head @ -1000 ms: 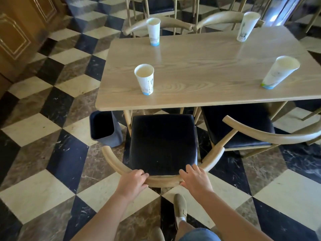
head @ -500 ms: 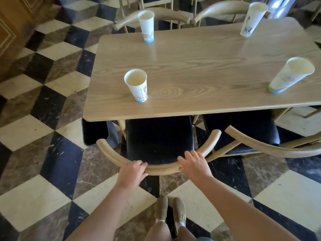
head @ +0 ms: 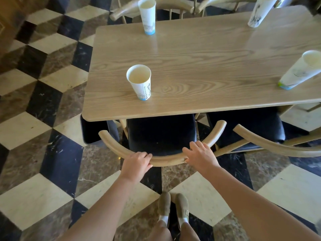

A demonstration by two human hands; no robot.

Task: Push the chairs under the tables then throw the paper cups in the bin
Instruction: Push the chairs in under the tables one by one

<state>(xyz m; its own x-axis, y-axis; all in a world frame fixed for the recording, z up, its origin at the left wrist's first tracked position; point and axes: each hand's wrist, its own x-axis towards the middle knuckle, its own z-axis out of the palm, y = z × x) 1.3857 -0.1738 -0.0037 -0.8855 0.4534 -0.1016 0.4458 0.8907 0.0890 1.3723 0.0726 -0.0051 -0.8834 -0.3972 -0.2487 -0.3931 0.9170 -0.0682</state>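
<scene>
A wooden chair [head: 161, 136] with a dark seat and curved backrest stands partly under the light wood table [head: 208, 66]. My left hand [head: 137, 162] and my right hand [head: 199, 153] both grip its backrest. Several paper cups stand on the table: one near the front [head: 140, 82], one at the back left [head: 147, 16], one at the back right [head: 258, 13], one at the right edge [head: 300, 72]. A dark bin [head: 90, 131] sits on the floor under the table's left corner, mostly hidden.
A second chair [head: 260, 138] stands to the right, its seat partly under the table. Two more chair backs [head: 161, 6] show behind the table. The floor is chequered tile, and my feet [head: 173, 206] stand just behind the chair.
The chair has slid forward under the table with both hands on its backrest. I have stepped closer, and the bin is now mostly covered by the tabletop.
</scene>
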